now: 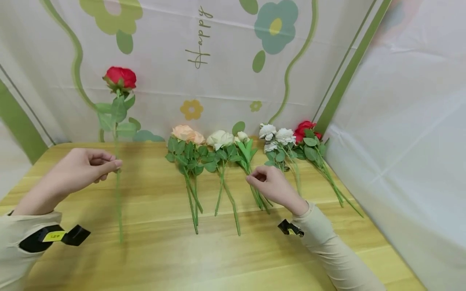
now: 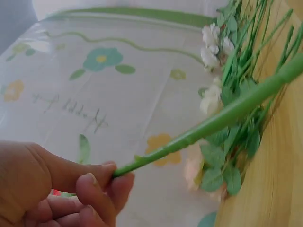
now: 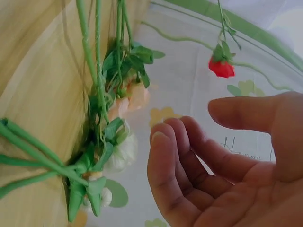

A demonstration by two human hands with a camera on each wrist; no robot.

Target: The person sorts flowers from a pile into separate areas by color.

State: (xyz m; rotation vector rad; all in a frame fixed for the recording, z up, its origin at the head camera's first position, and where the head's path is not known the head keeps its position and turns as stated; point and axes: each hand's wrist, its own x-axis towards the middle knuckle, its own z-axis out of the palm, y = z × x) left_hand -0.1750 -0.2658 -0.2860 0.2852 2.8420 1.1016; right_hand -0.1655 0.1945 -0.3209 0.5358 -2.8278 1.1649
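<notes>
Between thumb and fingertips, my left hand [image 1: 78,171] pinches the stem of a red rose [image 1: 121,77], which stands upright above the left part of the table. In the left wrist view its green stem [image 2: 208,125] runs up to the right from the fingertips. My right hand [image 1: 274,186] hovers over the stems of the white tulips [image 1: 243,138]. The right wrist view shows its fingers [image 3: 163,156] loosely bent, apart from the thumb, with nothing between them. Cream-white roses [image 1: 220,138] and peach roses [image 1: 187,133] lie to the left of that hand.
White flowers [image 1: 277,135] and another red rose bunch [image 1: 307,131] lie at the right back of the wooden table [image 1: 164,258]. Behind the table hangs a flower-printed cloth [image 1: 164,60]. More white cloth [image 1: 400,133] hangs along the right side.
</notes>
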